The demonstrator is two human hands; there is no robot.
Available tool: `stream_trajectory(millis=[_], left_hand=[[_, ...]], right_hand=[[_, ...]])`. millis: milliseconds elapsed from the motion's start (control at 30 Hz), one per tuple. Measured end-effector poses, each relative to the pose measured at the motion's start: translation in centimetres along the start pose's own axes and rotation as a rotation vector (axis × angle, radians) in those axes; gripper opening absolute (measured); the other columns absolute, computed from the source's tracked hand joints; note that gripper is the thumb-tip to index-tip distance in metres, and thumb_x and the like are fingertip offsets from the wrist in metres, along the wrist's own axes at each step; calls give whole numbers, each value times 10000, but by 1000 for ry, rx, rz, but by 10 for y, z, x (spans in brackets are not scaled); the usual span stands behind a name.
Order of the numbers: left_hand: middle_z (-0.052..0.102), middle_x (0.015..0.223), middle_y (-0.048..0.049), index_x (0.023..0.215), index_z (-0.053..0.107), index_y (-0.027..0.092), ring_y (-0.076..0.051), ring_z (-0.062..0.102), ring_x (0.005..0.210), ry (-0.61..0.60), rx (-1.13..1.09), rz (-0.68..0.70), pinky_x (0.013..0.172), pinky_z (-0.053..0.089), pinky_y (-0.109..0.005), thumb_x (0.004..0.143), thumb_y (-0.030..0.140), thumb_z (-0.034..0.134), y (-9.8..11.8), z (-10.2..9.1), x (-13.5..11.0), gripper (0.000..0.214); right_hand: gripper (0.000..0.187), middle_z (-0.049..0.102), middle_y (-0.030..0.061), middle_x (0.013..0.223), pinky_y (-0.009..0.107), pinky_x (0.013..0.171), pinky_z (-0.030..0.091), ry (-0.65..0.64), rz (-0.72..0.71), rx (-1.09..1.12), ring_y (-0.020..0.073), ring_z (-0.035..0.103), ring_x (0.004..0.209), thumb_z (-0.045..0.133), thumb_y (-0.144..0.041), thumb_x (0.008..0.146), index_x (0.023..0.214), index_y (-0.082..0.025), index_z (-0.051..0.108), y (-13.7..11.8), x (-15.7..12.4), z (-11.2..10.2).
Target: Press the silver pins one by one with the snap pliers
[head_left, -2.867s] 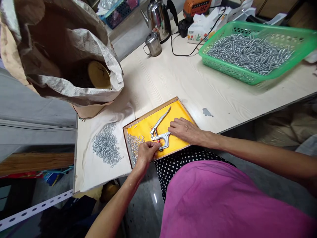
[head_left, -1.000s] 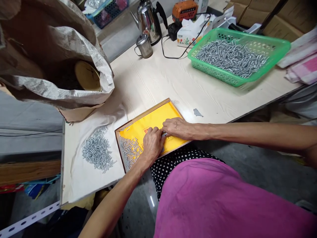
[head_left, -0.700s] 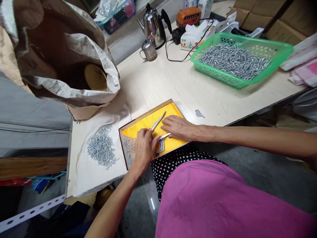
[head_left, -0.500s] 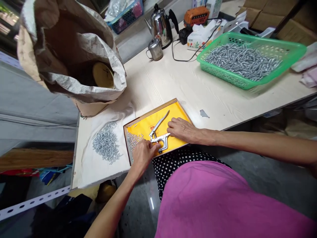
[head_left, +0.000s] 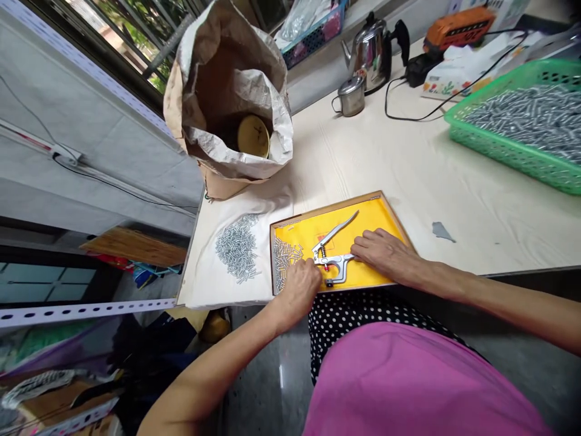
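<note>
A shallow tray (head_left: 338, 206) with a yellow lining lies at the table's front edge. Inside it rest silver hand pliers (head_left: 336, 230) with a spring between the arms and a C-shaped jaw. Beside that jaw, my left hand (head_left: 297, 287) is closed, its fingertips curled; what they pinch is hidden. My right hand (head_left: 384, 254) lies low over the tray, its bent fingers closed on the end of the pliers' lower arm. Small metal tube-like pieces (head_left: 285, 257) are strewn at the tray's left end, close to my left hand.
Left of the tray, a pile of similar metal pieces (head_left: 236, 248) lies on white cloth (head_left: 200, 284). Behind stands an open paper sack (head_left: 227, 178). A metal cup (head_left: 351, 97), a kettle (head_left: 370, 54) and a green basket (head_left: 499, 148) of metal pieces occupy the table farther back.
The view has swung left, so everything sits farther right. My left thumb has drawn back from the pliers' jaw, and the hand is more curled. My right hand stays at the pliers.
</note>
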State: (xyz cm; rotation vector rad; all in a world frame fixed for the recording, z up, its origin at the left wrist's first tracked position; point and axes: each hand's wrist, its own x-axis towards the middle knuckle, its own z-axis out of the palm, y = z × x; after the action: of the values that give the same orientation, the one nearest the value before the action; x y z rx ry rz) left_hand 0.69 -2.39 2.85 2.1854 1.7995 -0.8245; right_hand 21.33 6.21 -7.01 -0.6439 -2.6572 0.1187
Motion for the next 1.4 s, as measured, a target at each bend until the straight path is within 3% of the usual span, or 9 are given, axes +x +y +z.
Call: stream_trajectory(millis=[100, 233, 333, 400, 667, 1000, 1233, 1400], left_hand=[[664, 1052, -163, 1042, 709, 114, -270, 685, 970, -20, 25, -164, 691, 506, -307, 968, 118, 425, -34, 0, -10, 293], [632, 1102, -164, 1070, 688, 111, -277, 673, 990, 121, 105, -449, 676, 483, -308, 1000, 153, 357, -107, 15, -4, 341], [623, 1118, -158, 1044, 691, 115, -269, 671, 962, 85, 124, -442, 680, 464, -313, 993, 131, 334, -152, 37, 8, 361], [622, 1108, -150, 1044, 685, 122, -266, 668, 948, 71, 127, -402, 677, 456, -318, 991, 130, 333, -168, 48, 13, 357], [622, 1089, -142, 1087, 650, 153, -254, 637, 987, 111, 163, -201, 706, 452, -306, 1004, 153, 344, -182, 59, 22, 317], [640, 1126, -106, 1075, 629, 168, -217, 658, 896, 196, 1, -258, 706, 442, -289, 1016, 253, 398, -201, 71, 21, 253], [639, 1151, -124, 1160, 627, 166, -218, 659, 885, 218, -72, -260, 726, 458, -308, 1020, 227, 342, -201, 83, 16, 323], [654, 1146, -119, 1108, 639, 179, -217, 645, 888, 248, -161, -307, 765, 474, -320, 991, 254, 400, -199, 82, 18, 277]], right_hand=[[193, 577, 34, 790, 332, 703, 240, -3, 25, 4, 208, 450, 774, 476, -183, 995, 825, -206, 564, 1, -3, 6], [166, 577, 33, 810, 331, 712, 252, 4, 34, 7, 205, 457, 776, 494, -188, 988, 836, -203, 559, 1, -6, 10], [175, 577, 33, 803, 328, 710, 253, 17, 48, 11, 202, 458, 767, 489, -187, 993, 833, -201, 559, 0, -6, 9], [187, 577, 33, 798, 326, 707, 253, 18, 56, 15, 200, 457, 762, 484, -193, 997, 827, -201, 561, -1, -5, 8], [197, 583, 36, 812, 329, 705, 249, -13, 72, -5, 203, 463, 773, 485, -231, 1007, 834, -203, 575, -1, -3, 7], [177, 596, 42, 834, 324, 708, 247, -11, 98, 21, 196, 469, 783, 498, -203, 990, 834, -197, 581, 0, -4, 10], [178, 600, 45, 837, 327, 706, 249, 1, 103, 6, 202, 473, 798, 503, -227, 993, 836, -200, 584, 1, -5, 15], [192, 601, 51, 832, 327, 706, 248, -4, 104, 2, 198, 474, 792, 493, -230, 996, 835, -191, 590, 1, -4, 13]])
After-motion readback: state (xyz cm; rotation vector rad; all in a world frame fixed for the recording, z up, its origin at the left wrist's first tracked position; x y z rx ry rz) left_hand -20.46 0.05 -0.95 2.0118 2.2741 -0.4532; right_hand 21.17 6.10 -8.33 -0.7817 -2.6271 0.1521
